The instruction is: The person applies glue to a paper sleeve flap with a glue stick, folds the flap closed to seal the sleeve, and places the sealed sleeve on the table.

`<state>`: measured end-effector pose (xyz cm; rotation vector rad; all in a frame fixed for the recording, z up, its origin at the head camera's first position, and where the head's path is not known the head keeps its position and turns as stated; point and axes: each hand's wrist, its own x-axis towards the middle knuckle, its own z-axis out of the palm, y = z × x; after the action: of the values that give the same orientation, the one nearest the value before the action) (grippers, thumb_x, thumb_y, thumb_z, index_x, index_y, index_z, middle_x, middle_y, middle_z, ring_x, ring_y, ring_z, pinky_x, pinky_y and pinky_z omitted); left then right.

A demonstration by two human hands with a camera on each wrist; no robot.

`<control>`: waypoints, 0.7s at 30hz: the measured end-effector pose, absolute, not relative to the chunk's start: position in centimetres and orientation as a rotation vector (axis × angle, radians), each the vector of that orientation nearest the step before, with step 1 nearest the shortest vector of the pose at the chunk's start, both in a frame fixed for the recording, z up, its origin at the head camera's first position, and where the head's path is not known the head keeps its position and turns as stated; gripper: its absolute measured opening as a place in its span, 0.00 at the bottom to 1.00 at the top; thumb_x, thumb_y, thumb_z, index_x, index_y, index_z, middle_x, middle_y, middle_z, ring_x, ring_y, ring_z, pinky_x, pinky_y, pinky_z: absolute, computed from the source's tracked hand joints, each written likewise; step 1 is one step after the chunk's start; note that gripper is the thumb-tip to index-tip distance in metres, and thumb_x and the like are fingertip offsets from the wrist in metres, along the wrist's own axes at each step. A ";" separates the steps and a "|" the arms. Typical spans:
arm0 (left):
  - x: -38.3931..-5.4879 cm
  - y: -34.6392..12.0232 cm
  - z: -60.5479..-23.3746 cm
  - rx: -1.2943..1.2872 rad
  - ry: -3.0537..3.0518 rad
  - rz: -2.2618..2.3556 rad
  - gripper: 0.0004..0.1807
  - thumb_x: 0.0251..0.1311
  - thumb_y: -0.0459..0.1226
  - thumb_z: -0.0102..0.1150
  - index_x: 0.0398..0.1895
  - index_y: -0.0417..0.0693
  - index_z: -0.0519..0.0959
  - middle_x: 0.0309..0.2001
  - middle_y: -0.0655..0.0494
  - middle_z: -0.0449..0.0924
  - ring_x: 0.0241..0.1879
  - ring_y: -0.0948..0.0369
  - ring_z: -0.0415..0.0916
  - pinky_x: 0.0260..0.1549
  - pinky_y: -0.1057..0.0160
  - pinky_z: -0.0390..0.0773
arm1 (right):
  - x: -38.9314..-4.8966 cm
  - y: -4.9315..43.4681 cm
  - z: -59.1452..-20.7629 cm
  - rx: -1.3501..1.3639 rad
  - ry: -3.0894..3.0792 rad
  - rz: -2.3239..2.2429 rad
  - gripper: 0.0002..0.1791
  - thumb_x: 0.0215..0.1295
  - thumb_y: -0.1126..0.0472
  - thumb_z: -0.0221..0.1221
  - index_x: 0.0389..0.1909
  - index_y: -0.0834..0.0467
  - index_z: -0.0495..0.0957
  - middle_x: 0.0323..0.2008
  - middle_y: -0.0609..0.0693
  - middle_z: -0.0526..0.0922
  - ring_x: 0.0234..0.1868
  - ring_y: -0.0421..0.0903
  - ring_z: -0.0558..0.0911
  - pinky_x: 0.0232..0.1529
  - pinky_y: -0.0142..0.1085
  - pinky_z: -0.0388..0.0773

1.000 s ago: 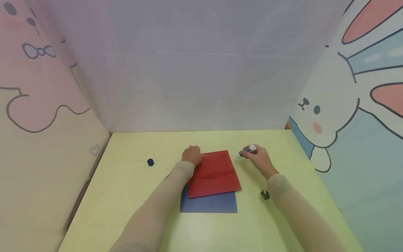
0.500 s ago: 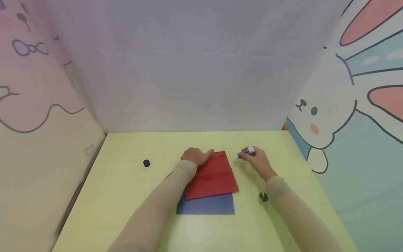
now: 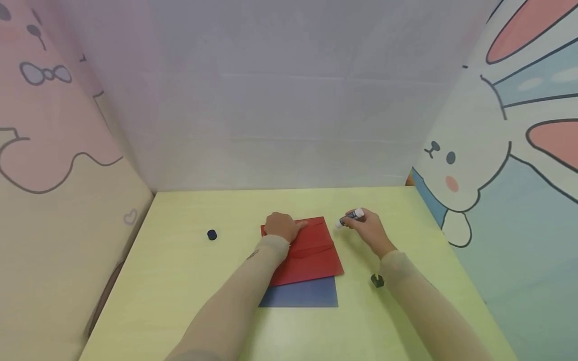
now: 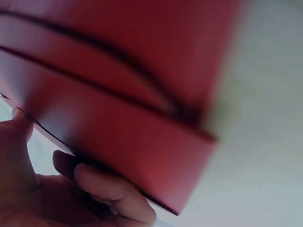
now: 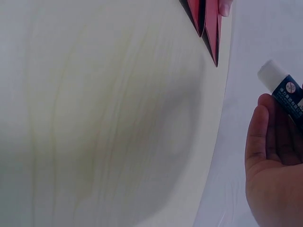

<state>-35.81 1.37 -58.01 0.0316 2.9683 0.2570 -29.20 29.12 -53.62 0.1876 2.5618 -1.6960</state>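
Observation:
A red paper envelope (image 3: 313,260) lies slightly askew over a blue sheet (image 3: 311,295), whose lower part shows. At the envelope's upper left, my left hand (image 3: 281,226) holds the edge with the thumb laid towards its top side. In the left wrist view, curled fingers (image 4: 113,191) meet that edge, and a curved flap opening crosses the red paper. My right hand (image 3: 371,231) grips a glue stick (image 3: 351,218) right of the envelope, tilted and apart from it. The stick has a dark blue label and a white end (image 5: 272,74) in the right wrist view.
A small dark blue cap (image 3: 211,234) stands on the pale yellow table (image 3: 180,281) to the left. Near the right forearm sits a small dark notched block (image 3: 377,281). Cloth walls (image 3: 280,125) with cartoon figures at the sides enclose the table.
My left hand has shifted slightly right and down along the envelope's upper left, its thumb reaching further right than a second ago. My right hand keeps the glue stick in nearly the same place.

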 end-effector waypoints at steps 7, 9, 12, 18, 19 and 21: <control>-36.5 -1.3 -58.8 0.157 2.925 0.569 0.38 0.79 0.64 0.71 0.16 0.52 0.72 0.19 0.58 0.67 0.24 0.60 0.66 0.20 0.62 0.69 | -28.8 29.1 -53.3 0.167 2.556 -1.709 0.24 0.83 0.51 0.73 0.65 0.65 0.87 0.51 0.51 0.95 0.51 0.41 0.90 0.62 0.43 0.90; -36.8 -2.2 -58.7 0.168 2.891 0.618 0.30 0.82 0.56 0.72 0.26 0.47 0.77 0.23 0.55 0.74 0.26 0.59 0.71 0.25 0.60 0.75 | -28.6 29.0 -53.2 0.170 2.555 -1.711 0.24 0.83 0.51 0.73 0.65 0.65 0.87 0.50 0.49 0.95 0.50 0.40 0.90 0.62 0.42 0.90; -37.1 -3.2 -58.5 0.157 2.836 0.669 0.17 0.83 0.45 0.73 0.45 0.39 0.82 0.32 0.47 0.85 0.30 0.56 0.78 0.32 0.57 0.81 | -28.3 29.0 -53.2 0.172 2.550 -1.718 0.24 0.83 0.51 0.73 0.66 0.65 0.87 0.50 0.47 0.95 0.50 0.39 0.89 0.62 0.41 0.89; -37.2 -3.9 -58.7 0.191 2.790 0.657 0.19 0.84 0.44 0.71 0.58 0.35 0.84 0.43 0.42 0.91 0.34 0.54 0.82 0.38 0.56 0.84 | -28.2 29.1 -53.1 0.192 2.535 -1.683 0.25 0.83 0.49 0.73 0.67 0.63 0.86 0.50 0.47 0.94 0.51 0.41 0.88 0.63 0.43 0.88; -37.2 -3.8 -58.5 0.195 2.788 0.652 0.19 0.84 0.44 0.71 0.60 0.35 0.84 0.44 0.40 0.92 0.36 0.53 0.84 0.40 0.55 0.86 | -28.3 29.1 -52.9 0.186 2.542 -1.671 0.25 0.84 0.49 0.73 0.67 0.63 0.86 0.51 0.48 0.94 0.52 0.43 0.88 0.63 0.44 0.87; -37.3 -3.6 -57.7 0.198 2.777 0.652 0.22 0.85 0.45 0.69 0.63 0.33 0.83 0.47 0.39 0.92 0.38 0.52 0.85 0.43 0.52 0.87 | -28.6 29.2 -52.6 0.167 2.554 -1.666 0.25 0.84 0.49 0.72 0.68 0.63 0.86 0.53 0.50 0.94 0.54 0.46 0.89 0.64 0.45 0.88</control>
<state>-37.29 -3.61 -57.65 0.1981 2.7774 0.6516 -28.58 29.16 -52.60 0.1665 2.5545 -1.6658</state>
